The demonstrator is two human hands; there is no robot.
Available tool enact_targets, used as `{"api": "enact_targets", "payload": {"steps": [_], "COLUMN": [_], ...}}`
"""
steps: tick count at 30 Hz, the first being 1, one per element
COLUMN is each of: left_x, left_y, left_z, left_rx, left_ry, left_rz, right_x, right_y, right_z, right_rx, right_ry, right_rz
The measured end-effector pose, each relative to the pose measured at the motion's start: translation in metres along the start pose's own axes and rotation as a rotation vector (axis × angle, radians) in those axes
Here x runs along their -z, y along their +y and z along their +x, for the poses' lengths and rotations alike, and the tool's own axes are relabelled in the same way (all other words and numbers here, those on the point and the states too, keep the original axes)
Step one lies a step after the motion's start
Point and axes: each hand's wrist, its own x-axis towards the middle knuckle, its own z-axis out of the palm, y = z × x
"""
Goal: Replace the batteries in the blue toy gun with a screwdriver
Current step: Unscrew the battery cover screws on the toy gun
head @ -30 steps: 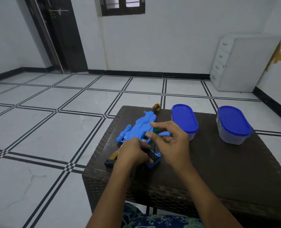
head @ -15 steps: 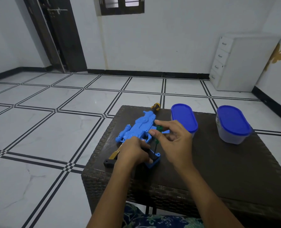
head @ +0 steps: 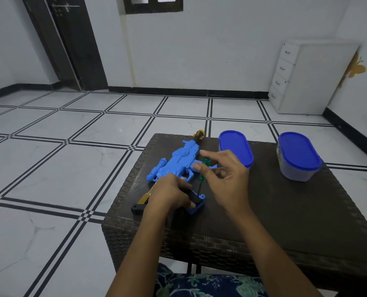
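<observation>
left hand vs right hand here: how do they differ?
Left hand lies low, fingers curled over the grip of the blue toy gun, pinning it to the table; right hand is raised above it. Left hand holds the gun itself; right hand pinches the green screwdriver by its handle between thumb and forefinger, other fingers loose. Shared: both work at the gun's grip end, where the near-upright screwdriver's tip lands.
</observation>
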Motion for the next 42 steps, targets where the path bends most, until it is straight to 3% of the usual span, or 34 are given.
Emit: {"api": "enact_targets", "payload": {"steps": [8,15,24,29,37,42], "left_x": [0.0,0.0,0.001,0.0,0.0,-0.001], "left_y": [0.0,0.0,0.002,0.001,0.0,-0.003], "left_z": [-0.001,-0.001,-0.001,-0.001,0.0,0.002], "left_rx": [-0.01,-0.007,-0.006,0.002,-0.001,0.003], "left_ry": [-0.011,-0.003,-0.026,-0.024,-0.01,-0.001], "left_rz": [-0.024,0.005,-0.02,-0.015,-0.033,-0.032], "right_x": [-0.002,-0.002,0.0,0.0,0.0,0.003], "right_y": [0.0,-0.002,-0.006,-0.006,-0.008,-0.007], "right_z": [-0.006,-0.003,-0.005,-0.002,-0.003,0.0], "right_rx": [-0.043,0.061,-0.127,-0.041,-0.177,-0.112], "right_ry": [-0.099,0.013,-0.114,-0.046,-0.098,-0.007], "right_rz": [0.035,0.022,0.207,0.168,0.199,0.151]}}
